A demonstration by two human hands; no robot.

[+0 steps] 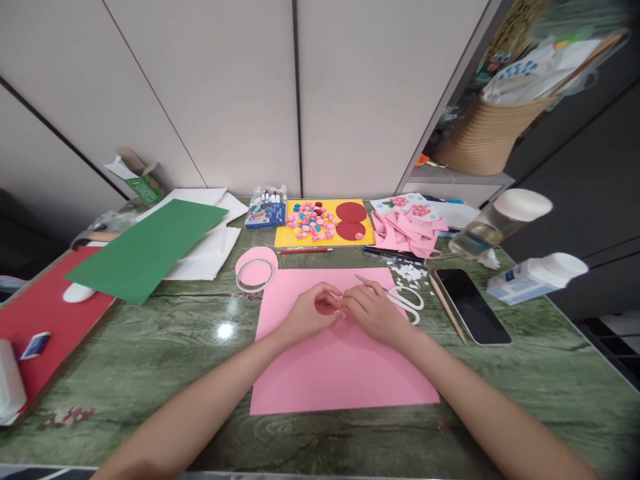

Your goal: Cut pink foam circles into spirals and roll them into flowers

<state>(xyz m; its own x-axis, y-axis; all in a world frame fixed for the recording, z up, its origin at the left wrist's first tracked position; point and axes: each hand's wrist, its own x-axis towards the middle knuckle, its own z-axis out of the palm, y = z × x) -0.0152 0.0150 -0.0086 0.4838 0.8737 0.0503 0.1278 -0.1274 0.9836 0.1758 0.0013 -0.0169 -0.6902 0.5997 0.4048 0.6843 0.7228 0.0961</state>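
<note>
Over a pink sheet of paper (345, 380), my left hand (309, 315) and my right hand (374, 312) meet at the fingertips. Both are closed in a pinch around a small pink piece (341, 312), mostly covered by the fingers; its material is hard to make out. White-handled scissors (411, 307) lie just past my right hand, their blades partly hidden behind it. At the sheet's far left corner, a tape roll (240, 283) rests on a pink paper circle (256, 255). Behind, a yellow sheet (283, 239) bears many small pink, blue and red pieces (313, 221) and dark red circles (351, 212).
Pink paper scraps (407, 233) and white bits (411, 272) lie at the back right. Nearer are a wooden stick (447, 308), a phone (473, 307) and two bottles, one clear (493, 227), one white (535, 277). Green card (150, 250) and red card (65, 327) cover the left.
</note>
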